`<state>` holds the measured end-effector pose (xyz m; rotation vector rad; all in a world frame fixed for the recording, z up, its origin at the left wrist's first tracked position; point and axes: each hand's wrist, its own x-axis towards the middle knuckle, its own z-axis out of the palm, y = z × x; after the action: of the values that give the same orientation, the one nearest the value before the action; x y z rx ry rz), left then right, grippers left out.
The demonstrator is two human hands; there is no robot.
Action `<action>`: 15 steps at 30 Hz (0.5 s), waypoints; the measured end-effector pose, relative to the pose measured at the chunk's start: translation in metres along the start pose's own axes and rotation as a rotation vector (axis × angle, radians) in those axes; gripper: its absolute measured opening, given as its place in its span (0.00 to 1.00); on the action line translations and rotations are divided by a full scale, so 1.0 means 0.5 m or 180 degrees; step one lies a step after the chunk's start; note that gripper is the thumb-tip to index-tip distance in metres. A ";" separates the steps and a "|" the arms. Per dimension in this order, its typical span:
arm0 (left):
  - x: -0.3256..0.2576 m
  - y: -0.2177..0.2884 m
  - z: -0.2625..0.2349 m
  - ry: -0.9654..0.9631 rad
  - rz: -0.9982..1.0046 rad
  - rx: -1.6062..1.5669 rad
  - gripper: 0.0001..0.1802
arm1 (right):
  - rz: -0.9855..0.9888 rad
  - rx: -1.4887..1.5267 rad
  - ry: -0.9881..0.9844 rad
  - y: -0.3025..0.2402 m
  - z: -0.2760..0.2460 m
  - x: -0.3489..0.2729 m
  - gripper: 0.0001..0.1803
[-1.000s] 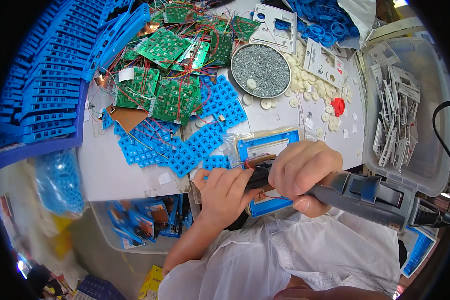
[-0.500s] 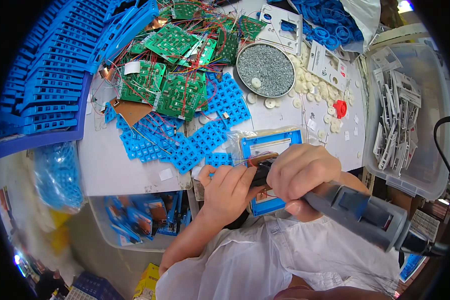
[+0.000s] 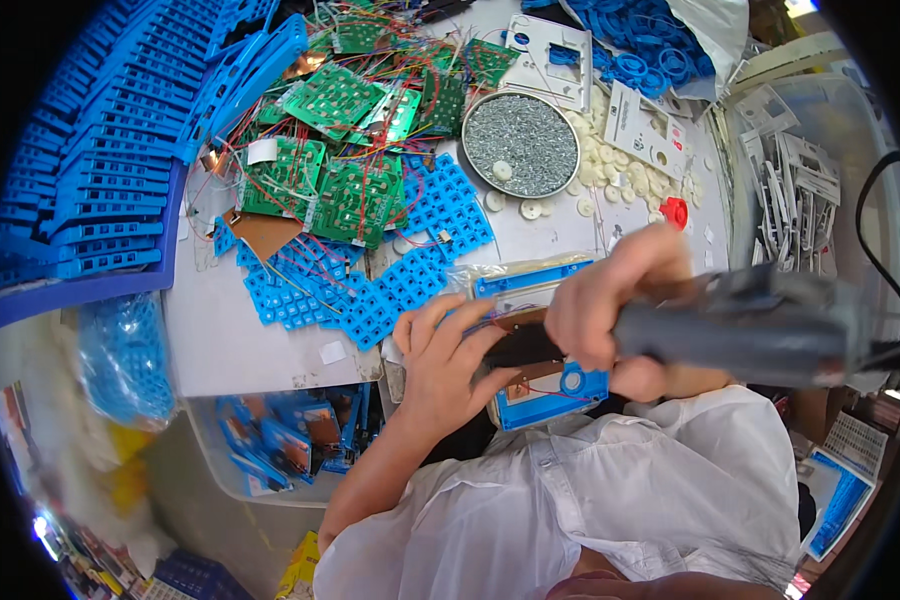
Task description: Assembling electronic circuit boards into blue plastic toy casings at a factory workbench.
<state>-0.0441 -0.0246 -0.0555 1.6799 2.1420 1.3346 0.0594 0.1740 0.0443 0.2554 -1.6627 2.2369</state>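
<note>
Blue casing: a blue and white plastic housing (image 3: 545, 345) is lying at the near edge of the tabletop (image 3: 230, 340), just in front of the person's white shirt, with red wires running across it.
Left hand: the left hand (image 3: 448, 365) is pressing down on the housing's left side, fingers spread and partly curled over it, gripping nothing else.
Right hand: the right hand (image 3: 610, 300) is wrapping tightly around a grey electric screwdriver (image 3: 740, 325), fingers closed on its barrel, dark tip pointing left onto the housing.
Cable: a black cord (image 3: 875, 220) is looping up from the screwdriver's back end past the right edge of the tabletop.
Keypad mats: blue rubber keypad mats (image 3: 390, 285) are spreading just beyond the left hand, crowding the middle of the tabletop.
Circuit boards: green circuit boards (image 3: 350, 190) with red and yellow wires are piling behind the mats, toward the far edge.
Screw dish: a round metal dish of small screws (image 3: 520, 145) is sitting beyond the housing, near the far edge.
White discs: small white plastic discs (image 3: 620, 180) and one red cap (image 3: 675, 212) are scattering right of the dish, just past the right hand.
Bin: a clear bin of white plastic parts (image 3: 800, 190) is standing off the right edge.
Blue frames: stacked blue plastic frames (image 3: 80, 190) are filling the left edge.
Rings: blue rubber rings (image 3: 650, 45) are heaping at the far right corner.
</note>
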 end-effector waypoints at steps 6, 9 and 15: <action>0.011 0.004 0.008 0.0065 -0.0618 -0.0704 0.18 | -0.0620 -0.2493 0.1275 -0.025 -0.036 -0.095 0.56; 0.017 0.006 0.019 0.0270 -0.0902 -0.0952 0.17 | -0.0724 -0.3317 0.0941 0.005 -0.050 -0.170 0.39; 0.026 0.011 0.025 0.0194 -0.1173 -0.0980 0.18 | -0.0615 -0.3852 -0.0318 0.072 -0.083 -0.114 0.25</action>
<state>-0.0377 -0.0068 -0.0541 1.0831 2.0178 1.5149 0.1011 0.1952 -0.0193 0.1828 -2.5392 0.7998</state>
